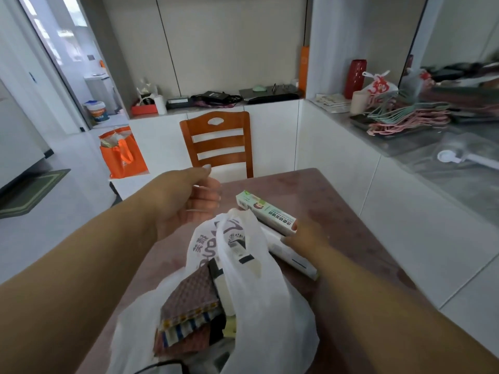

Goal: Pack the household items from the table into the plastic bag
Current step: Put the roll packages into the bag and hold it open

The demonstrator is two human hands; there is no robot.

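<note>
A white plastic bag [243,265] with purple print stands open on the reddish-brown table [337,201]. Inside it lie brown checked cloths [189,298], a striped cloth and a white bottle-like item. My left hand [189,203] is above the bag's far-left side, its fingers curled at the raised handle. My right hand [305,238] grips the near end of a long green-and-white box [263,210], which lies just beyond the bag's mouth. A second long white box [295,261] lies under my right hand, partly hidden by the bag.
A wooden chair [218,144] stands at the table's far edge. An orange tote bag [122,153] sits on the floor to the left. The right-hand counter [399,147] carries a pile of hangers [405,117], a red vase [355,78] and a tied bag.
</note>
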